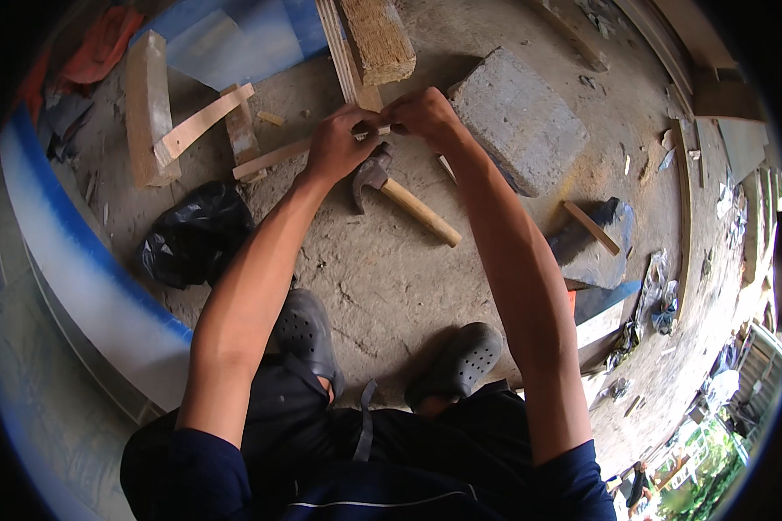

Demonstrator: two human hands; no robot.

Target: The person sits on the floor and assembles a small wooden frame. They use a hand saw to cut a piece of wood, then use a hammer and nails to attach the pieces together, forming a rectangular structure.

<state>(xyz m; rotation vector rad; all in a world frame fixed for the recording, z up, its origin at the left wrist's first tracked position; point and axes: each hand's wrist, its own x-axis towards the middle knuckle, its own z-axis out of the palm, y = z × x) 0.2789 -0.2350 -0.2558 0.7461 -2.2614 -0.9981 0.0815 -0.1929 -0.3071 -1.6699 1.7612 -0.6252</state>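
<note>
Both my hands meet above the floor at the top middle, fingertips close together over some pale wooden strips. My left hand point(337, 143) is closed in a pinch, and a thin wooden strip point(274, 159) runs out to the left from beneath it. My right hand point(423, 115) is also closed, with its fingers bent down beside the left ones. What the fingertips hold is too small and covered to make out. Just below them a claw hammer point(415, 208) lies on the floor, its head near my left hand and its wooden handle pointing to the lower right.
Beyond my hands lie a thick wood block point(378, 43) and long strips point(334, 48). A grey concrete block point(526, 122) stands right; a stone block point(595, 243) bears a small stick. Left are wooden pieces point(148, 108), a black plastic bag point(202, 234) and a blue-white sheet point(87, 252).
</note>
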